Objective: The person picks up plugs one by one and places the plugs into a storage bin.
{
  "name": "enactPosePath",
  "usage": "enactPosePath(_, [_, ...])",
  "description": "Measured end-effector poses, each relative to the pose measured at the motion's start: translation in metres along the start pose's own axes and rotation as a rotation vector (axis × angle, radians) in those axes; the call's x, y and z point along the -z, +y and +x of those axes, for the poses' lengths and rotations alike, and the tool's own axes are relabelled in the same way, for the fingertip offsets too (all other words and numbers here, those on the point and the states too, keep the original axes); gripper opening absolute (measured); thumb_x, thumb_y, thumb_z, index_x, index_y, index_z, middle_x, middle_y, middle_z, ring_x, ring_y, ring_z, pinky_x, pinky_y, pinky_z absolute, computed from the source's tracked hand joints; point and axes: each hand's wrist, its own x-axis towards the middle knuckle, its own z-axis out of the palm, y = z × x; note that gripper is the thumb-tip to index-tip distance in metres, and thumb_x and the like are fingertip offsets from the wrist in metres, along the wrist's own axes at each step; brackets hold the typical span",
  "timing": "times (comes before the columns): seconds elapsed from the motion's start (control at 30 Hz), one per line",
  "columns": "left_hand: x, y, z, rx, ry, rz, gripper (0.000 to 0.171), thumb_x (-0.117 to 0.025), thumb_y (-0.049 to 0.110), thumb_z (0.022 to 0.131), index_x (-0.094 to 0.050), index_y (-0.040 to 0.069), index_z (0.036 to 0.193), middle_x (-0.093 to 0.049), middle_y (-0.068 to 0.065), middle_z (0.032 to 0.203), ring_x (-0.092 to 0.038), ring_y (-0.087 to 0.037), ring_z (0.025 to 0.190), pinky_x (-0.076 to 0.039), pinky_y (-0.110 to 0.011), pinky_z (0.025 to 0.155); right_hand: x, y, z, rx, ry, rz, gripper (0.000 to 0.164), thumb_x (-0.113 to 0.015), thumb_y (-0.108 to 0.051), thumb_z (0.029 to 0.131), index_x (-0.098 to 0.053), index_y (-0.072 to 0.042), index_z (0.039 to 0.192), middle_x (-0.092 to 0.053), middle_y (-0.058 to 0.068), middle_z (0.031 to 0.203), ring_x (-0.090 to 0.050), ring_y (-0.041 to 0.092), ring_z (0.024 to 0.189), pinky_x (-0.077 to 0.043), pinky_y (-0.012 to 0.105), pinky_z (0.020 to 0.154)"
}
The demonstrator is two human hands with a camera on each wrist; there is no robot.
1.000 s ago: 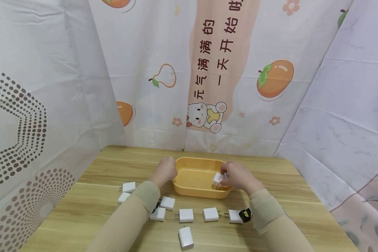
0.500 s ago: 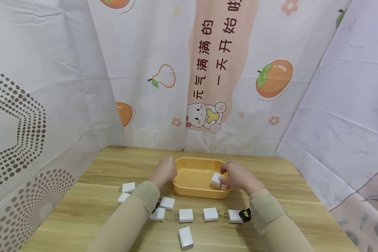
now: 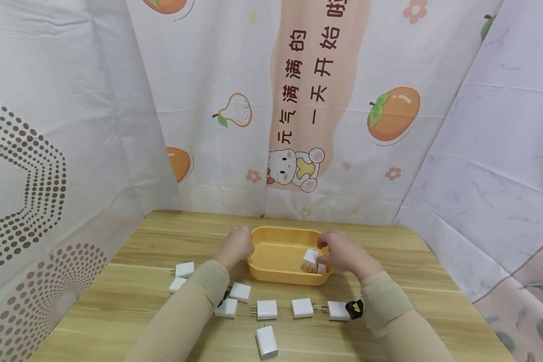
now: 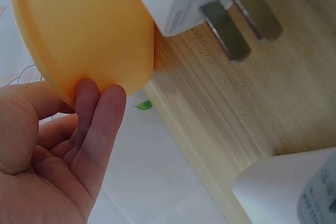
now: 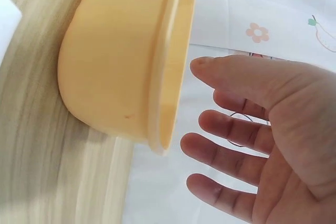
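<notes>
- Recorded at far left on the table (image 3: 131, 296): two far-left adapters (image 3: 184, 269), white, lying close together beside the left sleeve (image 3: 176, 317). In judgement, liable to be swept aside by any sideways swing of that sleeve.
- Found next: two wrist-side adapters (image 3: 241, 291), close under the left wrist. Could be knocked out of place by a dip of the wrist.
- Noted on the left hand (image 3: 239, 244): clamped on the left end of the yellow basin (image 3: 285, 276), with fingertips pressed to the outer wall. Likely to tilt or drag the basin if pulled or raised alone.
- Observed in front of the basin: three middle adapters (image 3: 267, 309), apart from one another. Liable to be shoved if the basin were drawn nearer.
- Seen inside the basin, at its right end: two inner adapters (image 3: 310, 257), close together. Could slide or topple on a tilt, owing to uneven loading.
- Noted on the right hand (image 3: 344, 254): fingers and thumb apart, grasping nothing, at the right rim; contact with rim impossible to tell. Could catch the rim if withdrawn low.
- Found at right: one right-end adapter (image 3: 338, 310), partly behind a black wrist piece (image 3: 355, 308). Could be struck by a lowered wrist.
</notes>
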Motion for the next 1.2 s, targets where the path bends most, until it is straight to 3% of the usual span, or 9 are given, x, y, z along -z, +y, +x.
enactPosePath(0.13, [0.0,0.0,-0.001,-0.009,0.005,0.009,0.037,-0.06,-0.011,0.081,-0.04,0.014,0.062,-0.037,0.002,0.055,-0.034,-0.011,0.047,-0.03,-0.023,0.041,0.005,0.0,-0.003,0.021,0.02,0.009,0.025,-0.082,-0.024,0.083,-0.069,-0.011,0.1,-0.068,0.004,0.102,-0.061,0.021,0.09,-0.052,0.046,0.082])
enactPosePath(0.43, [0.002,0.001,-0.003,-0.003,0.006,0.012,0.022,-0.062,-0.01,0.082,-0.056,0.007,0.069,-0.056,-0.005,0.067,-0.05,-0.015,0.054,-0.044,-0.024,0.047,0.014,0.001,-0.013,0.082,0.046,0.034,0.024,-0.083,-0.024,0.083,-0.068,-0.014,0.097,-0.065,-0.002,0.096,-0.061,0.018,0.085,-0.053,0.039,0.075])
enactPosePath(0.77, [0.001,0.001,-0.003,0.009,-0.016,-0.028,0.042,-0.059,-0.013,0.081,-0.036,0.014,0.059,-0.034,0.003,0.054,-0.034,-0.009,0.044,-0.032,-0.019,0.039,0.024,0.003,-0.032,0.102,0.074,0.037,0.023,-0.083,-0.026,0.083,-0.069,-0.015,0.098,-0.066,-0.001,0.1,-0.063,0.018,0.088,-0.054,0.041,0.078])
enactPosePath(1.0, [0.002,0.001,-0.003,0.021,-0.015,-0.049,0.016,-0.06,-0.012,0.083,-0.063,0.002,0.075,-0.06,-0.007,0.069,-0.047,-0.011,0.047,-0.043,-0.021,0.042,0.028,0.007,-0.042,0.123,0.092,0.017,0.026,-0.084,-0.028,0.082,-0.07,-0.015,0.099,-0.066,-0.001,0.099,-0.063,0.018,0.088,-0.053,0.039,0.076])
enactPosePath(1.2, [0.002,0.001,-0.004,0.02,-0.012,-0.026,0.027,-0.061,-0.011,0.083,-0.055,0.008,0.064,-0.058,-0.006,0.063,-0.048,-0.013,0.049,-0.043,-0.022,0.044,0.03,0.007,-0.053,0.129,0.1,0.007,0.024,-0.084,-0.027,0.082,-0.071,-0.016,0.098,-0.064,-0.006,0.097,-0.064,0.019,0.087,-0.054,0.038,0.074])
